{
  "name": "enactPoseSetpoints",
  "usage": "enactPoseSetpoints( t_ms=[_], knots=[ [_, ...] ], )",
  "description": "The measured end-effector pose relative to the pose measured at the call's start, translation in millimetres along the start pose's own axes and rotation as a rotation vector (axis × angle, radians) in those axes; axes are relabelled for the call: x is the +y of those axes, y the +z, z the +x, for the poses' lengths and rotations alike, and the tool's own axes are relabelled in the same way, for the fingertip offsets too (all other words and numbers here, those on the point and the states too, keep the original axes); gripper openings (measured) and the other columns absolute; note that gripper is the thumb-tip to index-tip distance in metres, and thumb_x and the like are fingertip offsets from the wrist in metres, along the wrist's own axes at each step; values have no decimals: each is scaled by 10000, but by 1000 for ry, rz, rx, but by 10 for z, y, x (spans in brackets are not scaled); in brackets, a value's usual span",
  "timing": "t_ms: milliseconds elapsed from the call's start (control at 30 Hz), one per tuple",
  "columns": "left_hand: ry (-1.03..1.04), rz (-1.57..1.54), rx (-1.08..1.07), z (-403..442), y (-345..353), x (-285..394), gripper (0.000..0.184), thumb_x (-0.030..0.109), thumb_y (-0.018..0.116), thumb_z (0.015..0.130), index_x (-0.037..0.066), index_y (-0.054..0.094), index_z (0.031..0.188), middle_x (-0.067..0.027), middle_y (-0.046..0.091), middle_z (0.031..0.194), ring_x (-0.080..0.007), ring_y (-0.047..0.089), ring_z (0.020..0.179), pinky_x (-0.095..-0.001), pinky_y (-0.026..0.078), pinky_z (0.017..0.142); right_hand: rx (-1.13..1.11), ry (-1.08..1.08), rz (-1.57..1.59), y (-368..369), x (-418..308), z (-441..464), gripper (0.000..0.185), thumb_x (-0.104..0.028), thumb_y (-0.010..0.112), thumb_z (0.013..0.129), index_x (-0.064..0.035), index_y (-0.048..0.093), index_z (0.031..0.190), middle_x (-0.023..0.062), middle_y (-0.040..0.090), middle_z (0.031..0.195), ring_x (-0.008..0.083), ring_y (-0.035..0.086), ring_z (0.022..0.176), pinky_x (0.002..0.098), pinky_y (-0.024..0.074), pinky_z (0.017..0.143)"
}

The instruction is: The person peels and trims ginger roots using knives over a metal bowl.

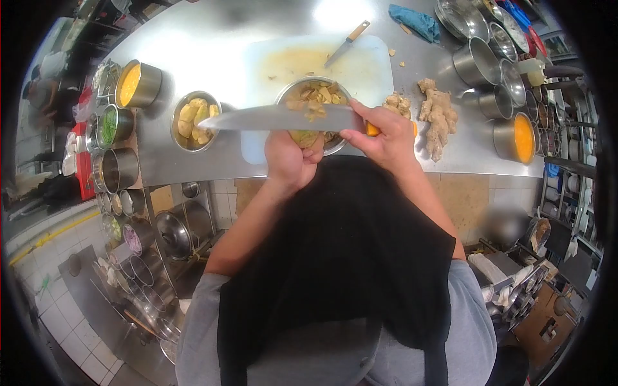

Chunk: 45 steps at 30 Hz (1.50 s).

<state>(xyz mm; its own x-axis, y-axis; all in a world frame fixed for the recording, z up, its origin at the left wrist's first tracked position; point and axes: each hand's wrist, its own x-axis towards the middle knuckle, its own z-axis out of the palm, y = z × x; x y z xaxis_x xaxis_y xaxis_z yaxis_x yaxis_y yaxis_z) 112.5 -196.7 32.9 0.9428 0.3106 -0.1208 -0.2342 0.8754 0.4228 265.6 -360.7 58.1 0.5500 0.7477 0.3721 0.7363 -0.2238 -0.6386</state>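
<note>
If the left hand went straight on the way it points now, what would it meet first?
Probably the large knife, its blade crossing just ahead of the left hand and the piece it holds. Depth is unclear; passing under the blade, it might meet the metal bowl instead.

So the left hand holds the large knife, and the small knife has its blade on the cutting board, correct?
No: the head view shows the large knife in the right hand, not the left hand. The small knife does have its blade on the cutting board.

Lg knife (283, 118) in R hand (389, 135), ginger pc (306, 137) in L hand (286, 161), both over metal bowl (286, 89) w/ scraps (325, 94)
</note>
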Motion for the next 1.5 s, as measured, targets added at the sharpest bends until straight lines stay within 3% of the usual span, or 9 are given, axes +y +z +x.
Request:
enactPoseSetpoints(
  t_ms=[167,267,467,667,733,800,867,1000,1500],
  knots=[
    [21,91,456,49,203,-102,472,481,318,1103,100,548,1261,-86,668,1115,-157,649,890,-237,418,536,-22,-94,28,22,-181,4,570,-408,892,722,-107,759,1187,62,669,749,251,653,655,351,504,604],
    [-73,8,318,79,236,-127,549,521,296,1095,82,536,1322,-110,647,1208,-215,651,1044,-322,547,716,-21,-162,0,32,-240,20,579,-442,895,715,-116,757,1174,50,617,695,246,626,617,356,483,573],
    [-124,-122,257,124,211,-109,580,528,277,1093,78,526,1359,-125,626,1267,-274,597,1208,-477,439,1118,13,-225,-5,57,-275,24,587,-472,896,702,-112,765,1147,47,583,664,237,602,585,349,465,550],
    [49,56,349,26,-26,-216,457,456,316,1106,108,555,1280,-75,645,1213,-206,637,1050,-311,538,808,78,-140,27,111,-76,-34,570,-423,909,696,-102,767,1146,52,622,693,239,623,617,350,485,577],
    [-74,-241,-160,74,-222,-86,461,455,317,1107,117,555,1312,-67,645,1255,-236,614,1158,-362,520,924,97,-83,43,115,19,-58,568,-401,914,695,-101,765,1154,56,640,711,241,635,633,349,493,589],
    [-79,-217,-116,68,-237,-83,425,440,333,1109,121,556,1279,-59,649,1214,-218,602,1060,-348,486,845,96,-30,58,108,53,-83,567,-378,915,697,-98,763,1166,61,659,730,243,649,649,346,501,601],
    [36,127,472,26,173,-206,357,412,364,1109,119,556,1179,-53,656,1089,-152,603,754,-268,433,572,-8,-102,64,52,-143,-24,563,-372,910,705,-96,763,1174,66,668,739,247,658,659,343,505,606],
    [162,174,442,114,219,-287,391,434,346,1114,111,555,1185,-59,657,1025,-147,561,676,-278,388,530,-16,-65,28,45,-157,12,543,-368,898,728,-92,767,1176,77,688,760,257,674,678,339,514,617],
    [-172,-137,303,175,191,-131,593,550,281,1099,85,512,1387,-114,620,1291,-251,602,1189,-441,492,1053,-30,-202,-12,49,-284,81,592,-458,887,722,-122,761,1192,56,607,677,250,625,605,356,483,567]
  ],
)
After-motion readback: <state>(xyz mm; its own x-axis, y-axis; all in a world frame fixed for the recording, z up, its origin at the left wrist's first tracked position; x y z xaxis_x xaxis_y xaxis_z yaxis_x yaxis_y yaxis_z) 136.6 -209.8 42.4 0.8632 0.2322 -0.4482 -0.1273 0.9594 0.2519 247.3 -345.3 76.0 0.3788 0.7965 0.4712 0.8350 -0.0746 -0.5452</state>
